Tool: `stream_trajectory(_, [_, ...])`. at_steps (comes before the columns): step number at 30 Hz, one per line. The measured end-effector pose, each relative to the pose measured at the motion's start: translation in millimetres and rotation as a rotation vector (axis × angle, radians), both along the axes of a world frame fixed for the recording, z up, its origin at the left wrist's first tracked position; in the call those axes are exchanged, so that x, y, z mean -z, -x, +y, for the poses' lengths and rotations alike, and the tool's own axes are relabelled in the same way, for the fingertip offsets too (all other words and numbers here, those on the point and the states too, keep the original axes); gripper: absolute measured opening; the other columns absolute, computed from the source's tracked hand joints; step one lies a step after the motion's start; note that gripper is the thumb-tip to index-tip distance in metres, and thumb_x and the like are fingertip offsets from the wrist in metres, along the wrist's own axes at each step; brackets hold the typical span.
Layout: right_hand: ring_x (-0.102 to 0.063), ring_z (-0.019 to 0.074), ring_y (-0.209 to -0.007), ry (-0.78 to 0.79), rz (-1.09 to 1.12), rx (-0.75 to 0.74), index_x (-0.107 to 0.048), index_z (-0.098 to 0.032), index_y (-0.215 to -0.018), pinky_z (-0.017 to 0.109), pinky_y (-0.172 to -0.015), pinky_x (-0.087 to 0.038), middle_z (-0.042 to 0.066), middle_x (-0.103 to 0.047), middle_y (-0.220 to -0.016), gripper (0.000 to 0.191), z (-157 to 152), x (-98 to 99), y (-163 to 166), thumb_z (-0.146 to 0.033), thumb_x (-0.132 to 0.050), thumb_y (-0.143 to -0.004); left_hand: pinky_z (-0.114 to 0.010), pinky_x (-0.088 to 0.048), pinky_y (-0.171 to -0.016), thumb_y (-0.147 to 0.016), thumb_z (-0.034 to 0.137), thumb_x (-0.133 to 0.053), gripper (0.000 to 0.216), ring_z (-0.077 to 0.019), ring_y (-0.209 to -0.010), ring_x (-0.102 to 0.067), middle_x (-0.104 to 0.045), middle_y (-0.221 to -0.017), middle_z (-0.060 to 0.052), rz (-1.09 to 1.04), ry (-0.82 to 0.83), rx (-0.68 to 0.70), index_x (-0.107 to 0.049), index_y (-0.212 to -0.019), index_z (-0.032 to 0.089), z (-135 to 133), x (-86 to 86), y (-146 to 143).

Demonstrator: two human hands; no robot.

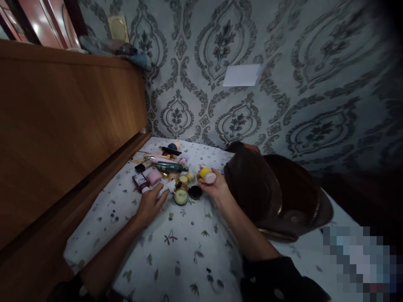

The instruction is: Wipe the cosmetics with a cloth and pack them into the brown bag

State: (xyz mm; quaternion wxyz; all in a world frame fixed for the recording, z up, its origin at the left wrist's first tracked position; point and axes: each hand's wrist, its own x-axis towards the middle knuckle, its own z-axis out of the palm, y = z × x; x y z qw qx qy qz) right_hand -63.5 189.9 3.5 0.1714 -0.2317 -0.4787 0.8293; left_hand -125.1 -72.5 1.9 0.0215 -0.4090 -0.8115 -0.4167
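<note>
While the left hand [151, 202] grips white cloth [170, 186], the right hand [217, 191] cradles a yellow jar [207, 175], likely light and stiff, best held mid-body.

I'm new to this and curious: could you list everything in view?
Wallpaper: one pattern, grey, behind
Wooden panel: one, brown, left
Wall plate: one, cream, upper left
Cloth: one, bluish, atop panel
Blank card: one, white, on wallpaper
Leather-look bag: one, dark brown, right
Patterned sheet: one, white, centre
Cosmetics pile: one, mixed colours, on sheet; too crowded to count
Slim bottle: one, dark green, mid-pile
Round jar: one, pink, pile's left
Labelled bottle: one, dark red, left edge
Open jar: one, pale green, near edge
Round lid: one, black, right of open jar
Small container: one, yellow and pink, held, right
Tissue: one, white, held, near edge
Left hand: one, black sleeve, holding tissue
Right hand: one, black sleeve, holding container
</note>
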Motion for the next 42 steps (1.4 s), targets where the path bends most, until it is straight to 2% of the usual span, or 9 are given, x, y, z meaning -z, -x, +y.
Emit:
stream_trajectory(4, [-0.066,0.0267,-0.085,0.046,0.074,-0.05,-0.061,-0.022,-0.078,0.039,-0.067,-0.056,0.009,-0.067,-0.081,0.028,-25,-0.8,-23,-0.049,-0.055,-0.083,-0.029,-0.045,-0.07,-0.096,0.04,-0.045,0.028,-0.0197,-0.077,-0.064,-0.07,-0.092,-0.005,-0.038,-0.079,-0.052,-0.057,-0.11,0.02,-1,0.8,-1])
stream_trajectory(7, [-0.066,0.0278,-0.096,0.104,0.156,-0.11,-0.065,-0.021,-0.088,0.042,-0.08,-0.058,0.01,-0.07,-0.093,0.025,-48,-4.2,-42,-0.045,-0.063,-0.08,-0.032,-0.047,-0.087,-0.097,0.038,-0.044,0.036,-0.022,-0.101,-0.064,-0.067,-0.118,-0.009,-0.095,-0.196,-0.045,-0.05,-0.128,0.02,-1,-2.7,-4])
stream_trajectory(12, [-0.066,0.0222,-0.104,0.036,0.235,-0.058,-0.066,-0.025,-0.109,0.036,-0.092,-0.054,0.005,-0.07,-0.113,0.04,-84,-13.1,-72,-0.036,-0.077,-0.072,-0.033,-0.045,-0.098,-0.097,0.037,-0.047,0.038,-0.0223,-0.116,-0.059,-0.062,-0.127,-0.009,-0.187,-0.365,0.007,-0.052,-0.13,0.02,6,-18.5,-17])
stream_trajectory(18, [-0.067,0.0223,-0.1,-0.208,0.168,0.104,-0.064,-0.023,-0.107,0.036,-0.094,-0.053,0.004,-0.071,-0.106,0.055,-107,-5.5,-85,-0.03,-0.086,-0.056,-0.033,-0.05,-0.093,-0.098,0.039,-0.046,0.035,-0.0231,-0.105,-0.064,-0.069,-0.115,-0.009,-0.272,-0.267,0.262,-0.061,-0.121,0.017,9,-34.5,-45])
stream_trajectory(22, [-0.067,0.0228,-0.095,-0.258,0.126,0.122,-0.065,-0.022,-0.094,0.037,-0.091,-0.054,0.004,-0.068,-0.099,0.046,-113,6.0,-85,-0.024,-0.082,-0.052,-0.041,-0.033,-0.116,-0.097,0.037,-0.048,0.047,-0.0268,-0.135,-0.049,-0.055,-0.145,-0.013,-0.151,-0.144,0.454,-0.051,-0.14,0.018,10,-24.3,-55])
stream_trajectory(25, [-0.064,0.0212,-0.098,-0.382,0.18,0.136,-0.067,-0.022,-0.091,0.034,-0.092,-0.052,0.003,-0.063,-0.103,0.04,-120,10.4,-87,-0.017,-0.075,-0.052,-0.042,-0.025,-0.121,-0.098,0.04,-0.047,0.06,-0.0251,-0.146,-0.036,-0.038,-0.158,-0.012,-0.233,-0.102,0.454,-0.033,-0.152,0.019,13,-11.3,-56])
stream_trajectory(32, [-0.064,0.0169,-0.089,-0.375,0.207,-0.1,-0.063,-0.022,-0.099,0.028,-0.081,-0.053,-0.002,-0.067,-0.09,0.04,-131,3.2,-96,-0.015,-0.069,-0.06,-0.039,-0.034,-0.116,-0.097,0.049,-0.043,0.058,-0.027,-0.135,-0.048,-0.054,-0.145,-0.011,-0.46,-0.214,0.466,-0.046,-0.145,0.017,17,-6.3,-56])
stream_trajectory(37, [-0.065,0.0162,-0.087,-0.423,0.14,0.012,-0.062,-0.021,-0.098,0.028,-0.077,-0.053,0.0,-0.069,-0.094,0.042,-135,4.3,-94,-0.02,-0.076,-0.058,-0.038,-0.042,-0.11,-0.095,0.053,-0.046,0.05,-0.027,-0.122,-0.058,-0.069,-0.124,-0.01,-0.601,-0.304,0.322,-0.065,-0.123,0.016,22,-1.4,-54])
stream_trajectory(42, [-0.065,0.0166,-0.082,-0.396,0.09,0.091,-0.06,-0.02,-0.097,0.028,-0.073,-0.053,0.003,-0.07,-0.096,0.046,-137,3.6,-95,-0.026,-0.08,-0.055,-0.038,-0.041,-0.111,-0.09,0.058,-0.05,0.052,-0.0274,-0.126,-0.056,-0.066,-0.129,-0.01,-0.699,-0.3,0.251,-0.064,-0.121,0.018,21,7.5,-49])
